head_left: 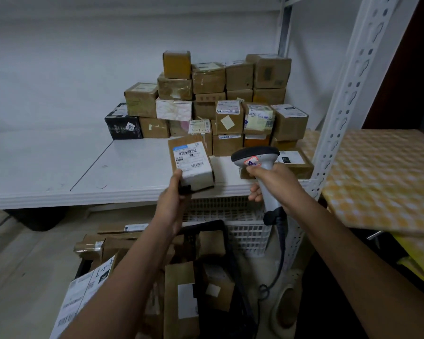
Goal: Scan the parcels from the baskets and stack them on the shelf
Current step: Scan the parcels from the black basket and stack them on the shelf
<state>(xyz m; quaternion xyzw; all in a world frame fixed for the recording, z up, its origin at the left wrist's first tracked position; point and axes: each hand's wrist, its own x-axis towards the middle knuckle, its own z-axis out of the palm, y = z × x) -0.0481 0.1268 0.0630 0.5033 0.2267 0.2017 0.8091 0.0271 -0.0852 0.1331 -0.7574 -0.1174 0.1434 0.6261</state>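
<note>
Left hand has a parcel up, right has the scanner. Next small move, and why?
Probably swing the grey handheld scanner in the right hand left, onto the barcode label of the small brown cardboard parcel. The left hand holds it label up over the white shelf, and the scanner's head sits to its right.

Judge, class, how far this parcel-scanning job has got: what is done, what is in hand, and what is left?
Done: many parcels already sit in a stacked pile on the white shelf. In hand: the left hand holds a labelled parcel above the shelf edge, while the right hand grips the scanner beside it. Left: more parcels lie in the black basket below, so the job looks partway through.
</note>
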